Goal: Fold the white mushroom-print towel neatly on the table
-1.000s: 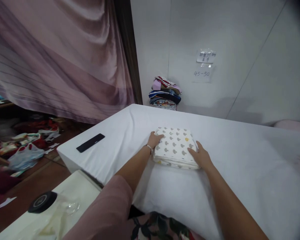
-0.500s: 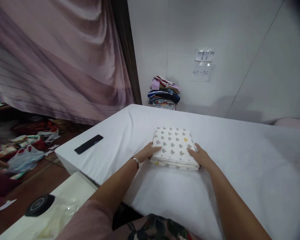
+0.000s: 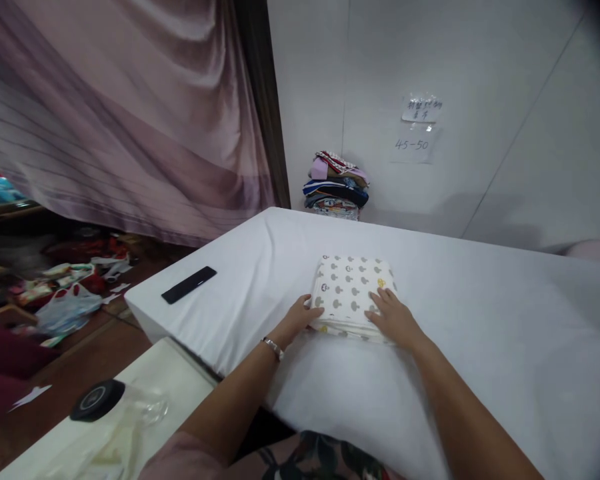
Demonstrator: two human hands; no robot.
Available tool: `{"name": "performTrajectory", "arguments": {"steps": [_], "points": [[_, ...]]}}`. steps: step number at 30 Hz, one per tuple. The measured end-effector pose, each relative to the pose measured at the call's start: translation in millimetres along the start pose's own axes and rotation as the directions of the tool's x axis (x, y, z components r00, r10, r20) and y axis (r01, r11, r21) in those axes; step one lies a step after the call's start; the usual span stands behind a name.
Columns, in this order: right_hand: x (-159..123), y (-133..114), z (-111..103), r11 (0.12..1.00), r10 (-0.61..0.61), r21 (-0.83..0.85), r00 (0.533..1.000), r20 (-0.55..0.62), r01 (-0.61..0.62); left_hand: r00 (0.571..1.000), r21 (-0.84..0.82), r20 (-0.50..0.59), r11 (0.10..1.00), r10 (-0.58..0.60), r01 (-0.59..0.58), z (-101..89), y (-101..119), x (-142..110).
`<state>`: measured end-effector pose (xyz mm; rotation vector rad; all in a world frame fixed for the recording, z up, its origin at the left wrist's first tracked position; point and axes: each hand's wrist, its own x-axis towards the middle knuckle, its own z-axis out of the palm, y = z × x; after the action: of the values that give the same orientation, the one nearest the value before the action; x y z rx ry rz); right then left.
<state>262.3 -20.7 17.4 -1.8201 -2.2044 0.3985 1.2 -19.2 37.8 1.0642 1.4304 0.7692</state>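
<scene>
A folded white cloth (image 3: 350, 283), printed with grey, yellow and dark mushroom-like shapes, lies as a flat, layered block on the white-covered table (image 3: 480, 320). At its front left corner is my left hand (image 3: 299, 316), thumb on top and the other fingers along the side, gripping the corner. My right hand (image 3: 394, 320) rests on top of the cloth's right front part, fingers spread and palm down. A silver bracelet (image 3: 274, 347) circles my left wrist.
A black flat object (image 3: 189, 285) lies on the table's left part. Beside me, a white surface (image 3: 165, 373) holds a black round item (image 3: 98, 400) and clear plastic. Folded fabrics (image 3: 336, 187) are piled by the wall. A curtain (image 3: 180, 120) hangs left; bags (image 3: 69, 308) clutter the floor.
My right hand has moved from gripping the cloth's right edge to lying spread on its top. My left hand has shifted slightly toward the front corner. The view has turned slightly left.
</scene>
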Motion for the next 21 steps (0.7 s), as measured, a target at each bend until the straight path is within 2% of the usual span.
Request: {"name": "performTrajectory", "arguments": {"steps": [3, 6, 8, 11, 13, 15, 18, 21], "points": [[4, 7, 11, 1.000, 0.025, 0.006, 0.997, 0.070, -0.025, 1.000, 0.043, 0.007, 0.999, 0.028, -0.028, -0.2, -7, 4], [0, 6, 6, 0.999, 0.039, 0.011, 0.998, 0.056, -0.040, 1.000, 0.043, 0.004, 0.999, 0.030, -0.030, -0.3, -11, 9], [-6, -4, -1, 1.000, 0.027, -0.009, 0.999, 0.018, -0.027, 1.000, 0.023, -0.012, 1.000, 0.020, -0.020, -1.1, -12, 11], [-16, -29, -5, 0.992, -0.115, -0.051, 0.991, -0.063, 0.112, 1.000, -0.056, -0.007, 0.998, -0.007, 0.007, -2.4, -12, 12], [-22, -48, 1, 0.966, -0.254, -0.066, 0.963, -0.085, 0.249, 0.998, -0.157, 0.059, 0.987, -0.017, 0.026, -2.5, -10, 13], [-26, -63, 13, 0.939, -0.339, -0.097, 0.936, -0.095, 0.330, 0.988, -0.273, 0.152, 0.961, 0.004, 0.038, -1.5, -8, 13], [-28, -77, 32, 0.940, -0.321, -0.170, 0.934, -0.156, 0.295, 0.973, -0.403, 0.227, 0.913, 0.042, 0.055, 1.1, -2, 13], [-25, -81, 41, 0.958, -0.262, -0.186, 0.935, -0.241, 0.220, 0.966, -0.453, 0.256, 0.888, 0.049, 0.075, 5.0, 4, 11]]}}
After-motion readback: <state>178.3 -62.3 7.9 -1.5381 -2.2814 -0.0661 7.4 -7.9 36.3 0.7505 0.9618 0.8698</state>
